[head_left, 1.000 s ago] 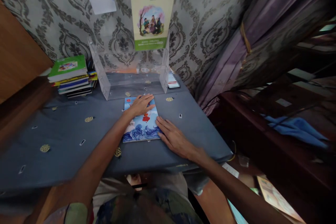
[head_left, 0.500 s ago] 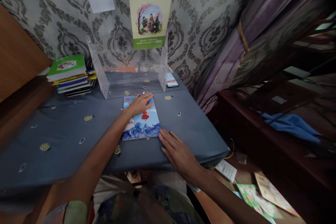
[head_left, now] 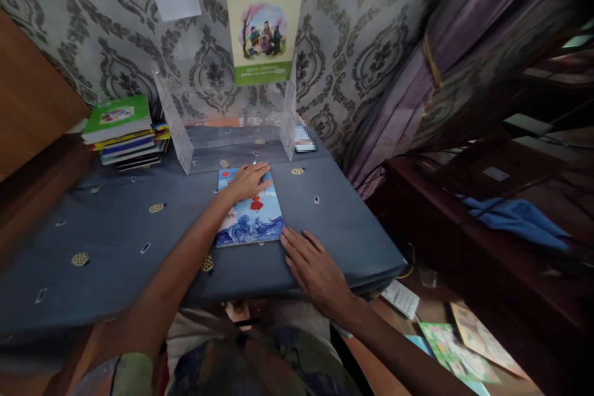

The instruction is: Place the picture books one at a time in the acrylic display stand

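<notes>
A thin blue picture book (head_left: 253, 219) with wave art lies flat on the grey-blue tablecloth (head_left: 116, 229), just in front of a clear acrylic stand (head_left: 223, 136). My left hand (head_left: 249, 179) rests flat on the book's far end, fingers stretched out. My right hand (head_left: 313, 266) lies flat on the cloth beside the book's near right corner, fingers spread, empty. A green-covered book (head_left: 264, 15) stands upright in the stand against the wall.
A stack of books (head_left: 124, 133) sits at the table's back left. Purple curtain (head_left: 417, 74) hangs to the right. Loose booklets (head_left: 455, 352) lie on the floor at lower right, beside a dark cabinet with a blue cloth (head_left: 515, 216).
My right hand slid off the book's lower right corner toward me and now rests on the cloth beside it. The left hand has stayed on the book.
</notes>
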Demonstrator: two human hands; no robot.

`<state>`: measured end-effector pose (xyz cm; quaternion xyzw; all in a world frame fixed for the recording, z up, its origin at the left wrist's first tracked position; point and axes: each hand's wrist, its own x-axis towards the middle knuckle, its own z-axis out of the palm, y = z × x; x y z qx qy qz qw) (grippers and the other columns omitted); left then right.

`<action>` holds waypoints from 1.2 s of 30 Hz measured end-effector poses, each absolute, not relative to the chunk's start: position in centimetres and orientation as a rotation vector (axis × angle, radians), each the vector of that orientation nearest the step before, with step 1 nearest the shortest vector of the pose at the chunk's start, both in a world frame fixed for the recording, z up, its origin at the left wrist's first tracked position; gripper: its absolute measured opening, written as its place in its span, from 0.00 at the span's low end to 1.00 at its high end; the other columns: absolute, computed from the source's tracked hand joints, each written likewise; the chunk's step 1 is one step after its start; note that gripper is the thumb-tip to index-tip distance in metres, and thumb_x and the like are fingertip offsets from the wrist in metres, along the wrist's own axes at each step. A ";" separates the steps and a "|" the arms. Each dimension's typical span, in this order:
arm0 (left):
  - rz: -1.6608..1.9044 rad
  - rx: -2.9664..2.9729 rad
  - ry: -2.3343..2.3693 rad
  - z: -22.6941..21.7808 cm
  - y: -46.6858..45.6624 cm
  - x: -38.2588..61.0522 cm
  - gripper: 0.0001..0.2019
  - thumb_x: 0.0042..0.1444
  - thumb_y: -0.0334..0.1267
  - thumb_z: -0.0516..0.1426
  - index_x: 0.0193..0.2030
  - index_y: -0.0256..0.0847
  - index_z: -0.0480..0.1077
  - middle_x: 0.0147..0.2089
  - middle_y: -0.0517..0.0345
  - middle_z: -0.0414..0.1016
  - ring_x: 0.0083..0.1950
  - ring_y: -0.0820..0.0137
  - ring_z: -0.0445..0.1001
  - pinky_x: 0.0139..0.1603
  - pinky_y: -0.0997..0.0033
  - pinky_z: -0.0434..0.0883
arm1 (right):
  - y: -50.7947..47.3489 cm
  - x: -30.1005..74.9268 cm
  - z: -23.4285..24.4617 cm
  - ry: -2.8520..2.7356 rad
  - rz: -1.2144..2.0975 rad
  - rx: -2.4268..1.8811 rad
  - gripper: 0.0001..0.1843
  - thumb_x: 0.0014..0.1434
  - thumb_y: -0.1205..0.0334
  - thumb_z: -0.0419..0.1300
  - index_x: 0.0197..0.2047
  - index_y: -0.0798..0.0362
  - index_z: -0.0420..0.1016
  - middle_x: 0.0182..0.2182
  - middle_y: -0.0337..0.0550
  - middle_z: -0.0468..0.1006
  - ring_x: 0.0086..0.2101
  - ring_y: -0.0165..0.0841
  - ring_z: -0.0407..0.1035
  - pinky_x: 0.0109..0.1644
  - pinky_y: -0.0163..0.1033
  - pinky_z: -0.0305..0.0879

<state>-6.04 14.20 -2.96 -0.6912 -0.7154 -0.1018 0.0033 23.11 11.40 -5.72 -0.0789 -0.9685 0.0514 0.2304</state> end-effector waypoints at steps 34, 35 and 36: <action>-0.359 -2.214 -1.825 -1.9 2.7 4.4 0.14 0.71 0.35 0.45 0.52 0.38 0.70 0.50 0.48 0.77 0.50 0.64 0.75 0.50 0.61 0.74 | 12.5 24.6 -3.5 -2.026 1.237 -0.474 0.17 0.63 0.71 0.51 0.42 0.47 0.80 0.50 0.45 0.81 0.52 0.37 0.73 0.57 0.50 0.68; -0.355 -2.216 -1.831 -1.9 2.7 4.4 0.14 0.71 0.34 0.45 0.53 0.38 0.70 0.51 0.48 0.77 0.50 0.64 0.75 0.50 0.61 0.74 | 12.6 24.6 -3.6 -2.028 1.237 -0.474 0.17 0.63 0.71 0.51 0.42 0.47 0.80 0.50 0.45 0.81 0.52 0.37 0.73 0.57 0.50 0.68; -0.357 -2.216 -1.834 -1.9 2.7 4.4 0.14 0.70 0.33 0.45 0.53 0.38 0.70 0.51 0.48 0.77 0.50 0.63 0.75 0.50 0.60 0.74 | 12.6 24.6 -3.6 -2.030 1.235 -0.473 0.17 0.63 0.71 0.51 0.42 0.47 0.80 0.50 0.44 0.81 0.52 0.37 0.73 0.58 0.51 0.68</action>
